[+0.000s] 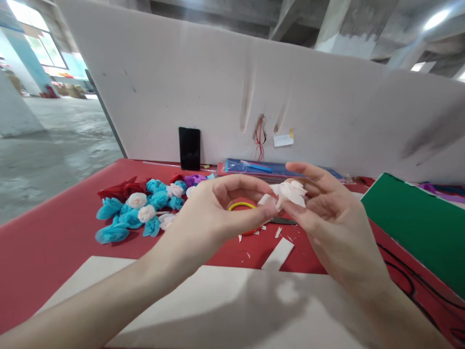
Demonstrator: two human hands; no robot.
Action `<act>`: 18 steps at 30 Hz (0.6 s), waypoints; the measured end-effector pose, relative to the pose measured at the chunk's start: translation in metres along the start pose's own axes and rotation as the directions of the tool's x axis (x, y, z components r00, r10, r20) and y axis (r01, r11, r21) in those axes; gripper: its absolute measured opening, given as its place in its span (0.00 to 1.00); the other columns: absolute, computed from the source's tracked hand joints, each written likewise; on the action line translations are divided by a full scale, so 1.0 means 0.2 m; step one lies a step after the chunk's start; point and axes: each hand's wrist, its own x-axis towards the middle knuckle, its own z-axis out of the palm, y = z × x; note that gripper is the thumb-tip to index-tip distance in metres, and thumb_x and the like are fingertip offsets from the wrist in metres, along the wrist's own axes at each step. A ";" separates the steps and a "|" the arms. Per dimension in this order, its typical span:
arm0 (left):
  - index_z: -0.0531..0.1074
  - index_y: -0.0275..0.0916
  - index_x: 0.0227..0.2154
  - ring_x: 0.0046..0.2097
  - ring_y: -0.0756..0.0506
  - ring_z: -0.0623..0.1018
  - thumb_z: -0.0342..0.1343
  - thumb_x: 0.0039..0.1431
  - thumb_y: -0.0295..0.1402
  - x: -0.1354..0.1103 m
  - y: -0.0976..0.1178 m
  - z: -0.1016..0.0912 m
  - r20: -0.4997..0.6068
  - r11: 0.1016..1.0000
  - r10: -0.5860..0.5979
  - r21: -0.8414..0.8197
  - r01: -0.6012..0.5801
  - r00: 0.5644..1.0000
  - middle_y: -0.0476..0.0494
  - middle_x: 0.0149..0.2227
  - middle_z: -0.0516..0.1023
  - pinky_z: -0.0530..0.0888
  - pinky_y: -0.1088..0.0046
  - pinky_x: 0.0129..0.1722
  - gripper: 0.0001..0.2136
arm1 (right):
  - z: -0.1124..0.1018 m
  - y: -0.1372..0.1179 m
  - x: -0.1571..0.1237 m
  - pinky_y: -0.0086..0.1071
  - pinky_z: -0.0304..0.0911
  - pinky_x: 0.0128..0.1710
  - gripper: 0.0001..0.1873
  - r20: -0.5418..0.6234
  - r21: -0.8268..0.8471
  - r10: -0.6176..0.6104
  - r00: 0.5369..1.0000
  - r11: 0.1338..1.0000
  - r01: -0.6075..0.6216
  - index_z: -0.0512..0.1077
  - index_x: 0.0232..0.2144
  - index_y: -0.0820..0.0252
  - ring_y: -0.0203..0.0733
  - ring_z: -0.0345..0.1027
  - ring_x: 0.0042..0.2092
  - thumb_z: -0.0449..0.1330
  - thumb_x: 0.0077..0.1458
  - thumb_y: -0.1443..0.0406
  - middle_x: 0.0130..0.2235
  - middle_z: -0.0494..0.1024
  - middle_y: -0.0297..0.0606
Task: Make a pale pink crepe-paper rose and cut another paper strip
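Observation:
Both my hands are raised over the red table [47, 242], holding a small white paper flower [290, 192] between them. My left hand [218, 208] is curled, its thumb and forefinger pinching a white strip at the flower's left side. The fingers of my right hand [327, 218] cradle the flower from beneath and behind. Below the hands lie scissors with yellow and red handles [242, 206], mostly hidden, and a loose white strip [279, 253] with small paper scraps.
A heap of blue, white, red and purple paper flowers [145, 208] sits at the left. White sheet [218, 300] lies at the near edge, green sheet [417, 228] at the right. A black phone [189, 148] leans on the white partition beside blue packets [269, 168].

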 end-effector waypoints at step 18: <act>0.75 0.44 0.27 0.32 0.53 0.77 0.65 0.52 0.32 -0.03 -0.04 0.02 -0.058 0.990 0.135 -0.034 -0.137 0.989 0.56 0.31 0.79 0.73 0.85 0.28 0.03 | 0.06 0.01 -0.05 0.28 0.75 0.37 0.17 -0.113 0.061 -0.067 0.991 0.995 0.074 0.69 0.42 0.53 0.36 0.76 0.38 0.61 0.50 0.73 0.34 0.77 0.30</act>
